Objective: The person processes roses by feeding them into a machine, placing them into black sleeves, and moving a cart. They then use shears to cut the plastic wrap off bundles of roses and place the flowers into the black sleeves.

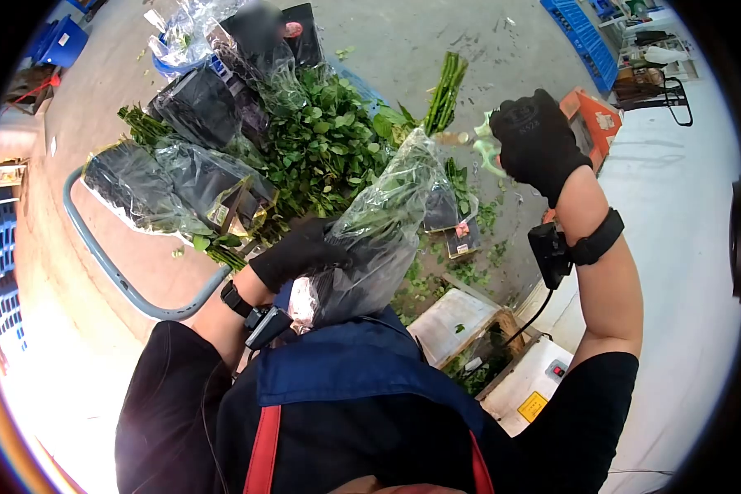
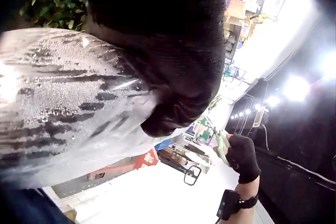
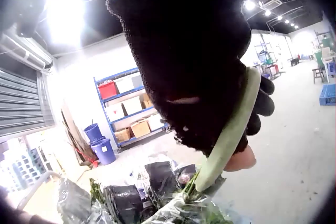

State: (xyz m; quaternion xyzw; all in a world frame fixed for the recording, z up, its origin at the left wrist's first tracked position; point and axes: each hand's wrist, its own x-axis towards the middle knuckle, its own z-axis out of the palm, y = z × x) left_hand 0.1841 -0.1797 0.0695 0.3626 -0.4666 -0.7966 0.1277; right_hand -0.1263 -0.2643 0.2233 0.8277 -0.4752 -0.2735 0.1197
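Note:
A bunch of stems in a clear plastic sleeve (image 1: pixel 387 222) lies slantwise against the person's front, its cut green stem ends (image 1: pixel 447 90) pointing away. The black-gloved left hand (image 1: pixel 309 249) grips the sleeve low down; the left wrist view shows water drops on the plastic (image 2: pixel 58 92) beside the glove (image 2: pixel 168 61). To the right of the stems, the gloved right hand (image 1: pixel 539 140) holds shears with pale green handles (image 1: pixel 487 148). Their blades point towards the stems just above the sleeve's mouth. In the right wrist view the fingers curl round one handle (image 3: pixel 231 129).
Ahead lies a heap of leafy stems (image 1: pixel 321 123) and dark-wrapped bunches (image 1: pixel 198 107) in plastic. A grey tube frame (image 1: pixel 132 296) curves at the left. Below right stands a white-topped box (image 1: pixel 453 325) near a switch panel (image 1: pixel 543 387). Fallen leaves litter the floor (image 1: pixel 502 280).

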